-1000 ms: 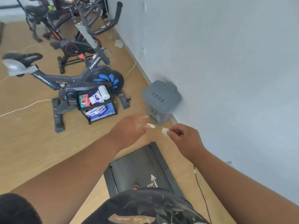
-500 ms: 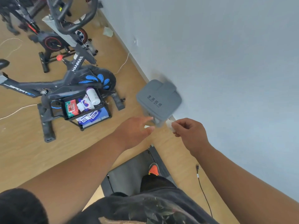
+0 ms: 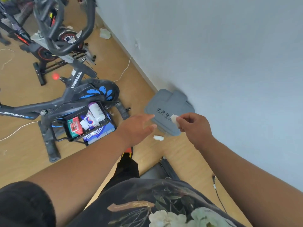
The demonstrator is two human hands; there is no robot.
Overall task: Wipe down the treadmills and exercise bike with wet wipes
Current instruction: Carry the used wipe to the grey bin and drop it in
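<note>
A crumpled white wipe (image 3: 174, 120) is pinched in the curled fingers of the right hand (image 3: 193, 126) above the closed grey bin (image 3: 167, 110) by the wall. The left hand (image 3: 137, 126) is held open and empty, fingers straight, beside the bin lid. Another wipe scrap (image 3: 158, 138) lies on the floor just below, and the exercise bike (image 3: 78, 94) stands to the left.

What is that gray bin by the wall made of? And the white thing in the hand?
The gray bin looks like matte plastic: its lid is smooth, with molded rounded edges and printed lettering. The white piece pinched by the right hand looks like a soft crumpled wipe or tissue; its wrinkled, floppy shape suggests thin fabric or paper, though which one is hard to tell.
</note>
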